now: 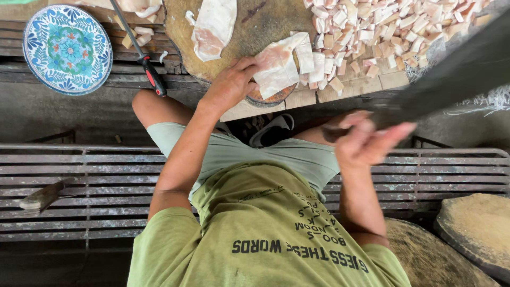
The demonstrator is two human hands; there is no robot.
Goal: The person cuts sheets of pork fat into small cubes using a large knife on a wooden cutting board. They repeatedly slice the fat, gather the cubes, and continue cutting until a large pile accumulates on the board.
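1. Right now the left hand (231, 85) presses its fingers down on a pale slab (276, 66) of meat, pinning it at the near edge of the round board (255, 26).
2. That slab lies partly over the board's rim, its far end touching a few cut strips.
3. Meanwhile the right hand (364, 141) is clenched around the handle of a dark cleaver (451, 74), raised off the board and blurred, the blade slanting up to the right.
4. A second slab (215, 24) lies farther back on the board, apart from the first.
5. To the right of the board, a heap of cubes (382, 26) spreads over the wooden top; some cubes sit just beside the pinned slab.
6. At far left sits a plate (68, 48), round, with a blue floral pattern; it holds nothing that I can see.
7. Between plate and board lies a steel (139, 50) with a red and black handle, a few stray cubes beside it.
8. The person sits on a slatted bench (79, 180), wearing a green shirt and pale shorts.
9. On the bench to the left rests a small block (45, 195); what it is, I cannot tell.
10. Two more round stumps (478, 228) stand at lower right.
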